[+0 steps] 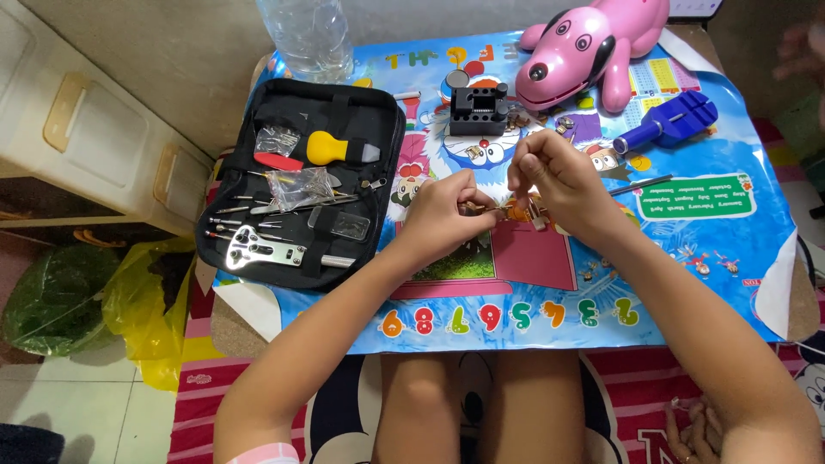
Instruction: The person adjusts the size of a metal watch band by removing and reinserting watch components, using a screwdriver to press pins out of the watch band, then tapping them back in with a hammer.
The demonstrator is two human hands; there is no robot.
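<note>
Both hands are meeting over the middle of the table, above a colourful printed mat [687, 258]. Left hand [443, 215] is curling nearly closed, thumb & fingertips pinching one end of a small metal piece [503, 210], prob. a watch band w/ an orange bit (too small to tell for sure). Right hand [550, 176] is bunching its fingers tight just above the other end of that piece, tips pointing down onto it; can't tell if it's gripping a thin tool. The piece is sitting between the two hands, just over the mat.

To the left, a black zip tool case [378, 180] is lying open, touching the mat's edge, w/ a yellow-handled tool [331, 148], small plastic bags [296, 185], thin metal picks and a silver wrench [258, 249] inside. Behind the hands, a black block holder [478, 107] is standing upright; a blue plastic tool [666, 122] is lying to the right of it. A pink toy dog [593, 43] is sitting at the far edge, a clear bottle [305, 34] at far left.
</note>
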